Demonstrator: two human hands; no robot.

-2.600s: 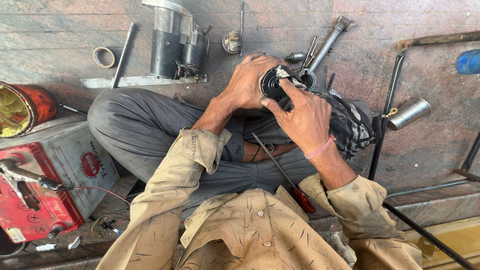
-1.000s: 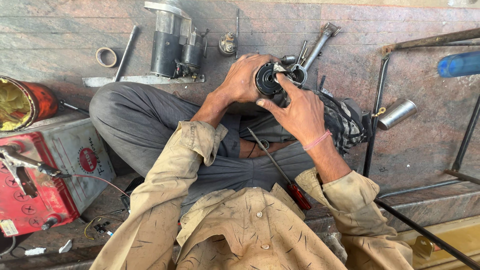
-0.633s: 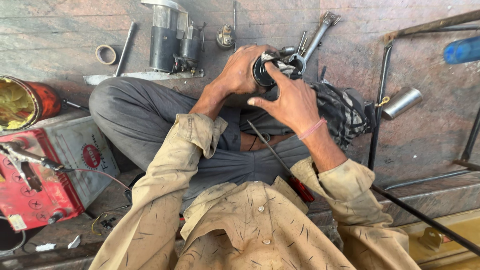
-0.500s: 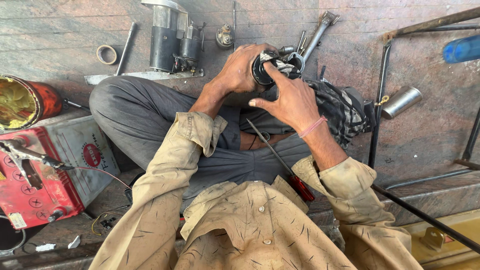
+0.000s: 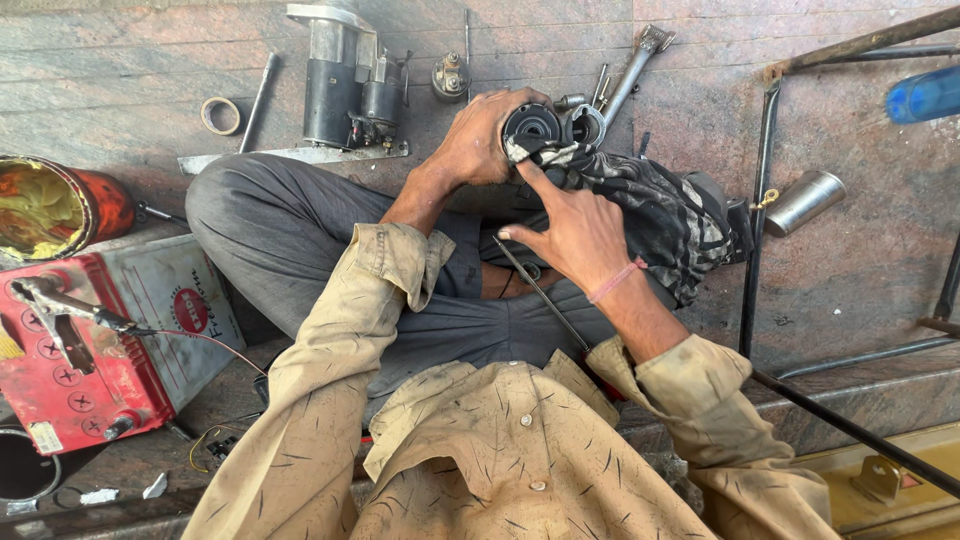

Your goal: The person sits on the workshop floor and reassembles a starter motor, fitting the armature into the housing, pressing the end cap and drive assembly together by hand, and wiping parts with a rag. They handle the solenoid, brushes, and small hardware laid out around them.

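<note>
I sit cross-legged on a stone floor. My left hand (image 5: pixel 480 140) grips a round black motor part (image 5: pixel 530 124) held over my knee. My right hand (image 5: pixel 570 225) pinches a dark patterned rag (image 5: pixel 650 205) against that part, index finger stretched up to it. The rag drapes to the right over my leg. A long screwdriver with a red handle (image 5: pixel 545 300) lies across my lap under the right wrist.
A starter motor (image 5: pixel 340 85) stands on the floor ahead, with a ring (image 5: pixel 220 115), a rod and small parts near it. A wrench (image 5: pixel 630 75) lies beyond my hands. A red battery (image 5: pixel 90 350) and a red tin (image 5: pixel 50 205) sit left; a metal frame (image 5: pixel 760 200) and a steel cup (image 5: pixel 805 200) right.
My right hand has slid down off the black part and now presses the rag to its side. The left hand keeps its hold on the part.
</note>
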